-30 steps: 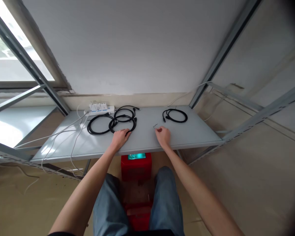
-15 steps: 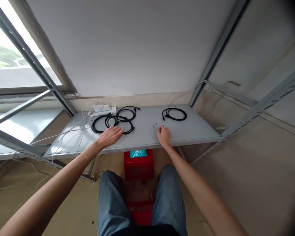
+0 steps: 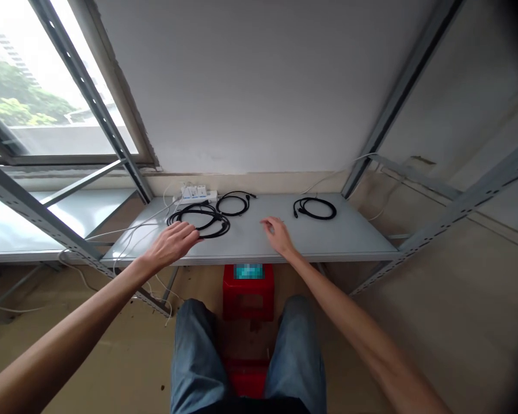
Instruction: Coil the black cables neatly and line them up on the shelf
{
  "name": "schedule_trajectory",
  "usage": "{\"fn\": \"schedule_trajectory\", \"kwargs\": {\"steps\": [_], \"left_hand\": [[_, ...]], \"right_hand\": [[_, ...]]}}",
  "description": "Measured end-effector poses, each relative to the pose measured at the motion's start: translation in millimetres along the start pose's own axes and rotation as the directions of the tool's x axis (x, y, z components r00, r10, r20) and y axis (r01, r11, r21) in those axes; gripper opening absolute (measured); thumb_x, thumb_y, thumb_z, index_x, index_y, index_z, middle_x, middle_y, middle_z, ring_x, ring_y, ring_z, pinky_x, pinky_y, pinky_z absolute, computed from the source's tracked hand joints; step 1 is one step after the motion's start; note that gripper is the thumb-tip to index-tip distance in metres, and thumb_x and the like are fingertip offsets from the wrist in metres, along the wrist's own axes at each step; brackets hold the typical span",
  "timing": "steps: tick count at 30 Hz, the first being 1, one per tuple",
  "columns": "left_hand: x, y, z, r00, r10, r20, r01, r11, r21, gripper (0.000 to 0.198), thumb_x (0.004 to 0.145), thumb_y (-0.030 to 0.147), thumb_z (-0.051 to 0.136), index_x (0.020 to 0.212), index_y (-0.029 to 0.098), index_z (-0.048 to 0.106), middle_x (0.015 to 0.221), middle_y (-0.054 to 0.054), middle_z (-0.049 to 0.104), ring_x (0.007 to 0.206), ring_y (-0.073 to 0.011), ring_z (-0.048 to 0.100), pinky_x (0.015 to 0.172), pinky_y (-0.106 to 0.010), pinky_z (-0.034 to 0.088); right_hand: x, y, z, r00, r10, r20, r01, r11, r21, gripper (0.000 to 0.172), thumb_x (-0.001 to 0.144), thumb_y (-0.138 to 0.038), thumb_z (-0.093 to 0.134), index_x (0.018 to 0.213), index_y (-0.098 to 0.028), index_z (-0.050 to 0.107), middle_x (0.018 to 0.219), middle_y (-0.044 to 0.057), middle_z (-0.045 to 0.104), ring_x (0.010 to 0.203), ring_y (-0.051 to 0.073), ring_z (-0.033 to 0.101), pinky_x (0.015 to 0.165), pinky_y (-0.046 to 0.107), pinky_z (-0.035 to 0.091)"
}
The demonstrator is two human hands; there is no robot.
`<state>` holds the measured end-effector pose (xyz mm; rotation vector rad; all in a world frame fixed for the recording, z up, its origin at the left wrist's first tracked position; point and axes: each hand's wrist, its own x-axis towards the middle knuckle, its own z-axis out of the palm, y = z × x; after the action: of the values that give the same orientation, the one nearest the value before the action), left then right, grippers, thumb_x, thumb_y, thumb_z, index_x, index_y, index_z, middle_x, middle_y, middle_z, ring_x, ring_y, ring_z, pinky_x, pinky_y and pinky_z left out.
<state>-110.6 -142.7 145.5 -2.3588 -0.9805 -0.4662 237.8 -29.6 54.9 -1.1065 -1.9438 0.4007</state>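
Note:
On the left half of the grey shelf [image 3: 250,244], my left hand [image 3: 175,241] is closed on the near edge of a black coiled cable [image 3: 218,233], which overlaps other black loops. Another coiled cable [image 3: 233,204] lies just behind it. Near the middle, my right hand [image 3: 277,233] is above the shelf with its fingers curved and apart, and nothing is visible between them. A separate black cable coil [image 3: 315,208] lies to its right.
A white power strip [image 3: 196,196] with plugs and white cords stands at the back left. Metal uprights [image 3: 384,109] frame the shelf. Below it is a red stool [image 3: 248,299] with a phone-like screen [image 3: 249,271] on top.
My left hand has drawn the cable coil left, away from the rear coil. My right hand has opened, and the thin dark tie beside it is no longer visible. The camera view has shifted.

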Motion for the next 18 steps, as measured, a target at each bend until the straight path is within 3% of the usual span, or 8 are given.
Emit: {"fn": "schedule_trajectory", "kwargs": {"steps": [3,6,8,12,14,18], "left_hand": [[25,18,-11.5,0.971,0.236,0.031,-0.233,0.969,-0.08,0.021,0.109,0.025,0.045,0.091,0.025,0.056,0.082,-0.002,0.063,0.074,-0.018,0.057,0.072,-0.035,0.043],[45,33,-20.8,0.915,0.404,0.009,-0.398,0.903,-0.161,0.016,0.106,0.018,0.048,0.095,0.026,0.057,0.081,0.001,0.062,0.07,-0.0155,0.055,0.07,-0.034,0.043],[52,39,-26.4,0.883,0.469,-0.001,-0.461,0.868,-0.185,0.015,0.104,0.017,0.051,0.097,0.028,0.058,0.08,0.002,0.062,0.069,-0.0153,0.055,0.07,-0.034,0.043],[55,46,-37.2,0.858,0.514,-0.001,-0.502,0.837,-0.216,0.015,0.103,0.018,0.054,0.099,0.03,0.059,0.079,0.002,0.062,0.068,-0.0162,0.055,0.07,-0.036,0.044],[53,48,-41.5,0.844,0.537,-0.005,-0.525,0.822,-0.219,0.016,0.102,0.017,0.054,0.098,0.03,0.06,0.079,0.002,0.062,0.067,-0.0163,0.054,0.07,-0.036,0.043],[45,43,-44.0,0.816,0.578,0.014,-0.566,0.803,-0.189,0.018,0.103,0.014,0.053,0.095,0.029,0.059,0.078,0.001,0.061,0.069,-0.0166,0.054,0.067,-0.034,0.04]], "right_hand": [[43,-44,-5,0.991,-0.117,0.062,0.103,0.975,0.199,0.044,0.104,-0.039,0.055,0.146,-0.026,0.057,0.142,0.011,0.063,0.13,0.026,0.057,0.11,0.042,0.045],[80,-73,-12,0.949,-0.199,0.244,0.123,0.948,0.293,0.071,0.092,-0.053,0.075,0.154,-0.027,0.05,0.149,0.012,0.059,0.139,0.029,0.053,0.113,0.043,0.044],[94,-83,-16,0.883,-0.237,0.404,0.101,0.939,0.33,0.073,0.083,-0.052,0.084,0.146,-0.025,0.059,0.137,0.012,0.068,0.13,0.029,0.06,0.107,0.04,0.048],[98,-94,-23,0.755,-0.29,0.589,0.074,0.929,0.363,0.036,0.082,-0.045,0.083,0.103,-0.017,0.077,0.095,0.005,0.077,0.097,0.023,0.069,0.089,0.033,0.052],[94,-98,-27,0.719,-0.295,0.629,0.039,0.921,0.387,0.029,0.086,-0.045,0.079,0.088,-0.016,0.076,0.08,0.003,0.075,0.082,0.019,0.068,0.079,0.029,0.051],[88,-100,-37,0.699,-0.273,0.661,-0.079,0.889,0.451,0.034,0.086,-0.048,0.08,0.078,-0.015,0.073,0.069,0.003,0.073,0.065,0.014,0.066,0.067,0.025,0.052]]}}
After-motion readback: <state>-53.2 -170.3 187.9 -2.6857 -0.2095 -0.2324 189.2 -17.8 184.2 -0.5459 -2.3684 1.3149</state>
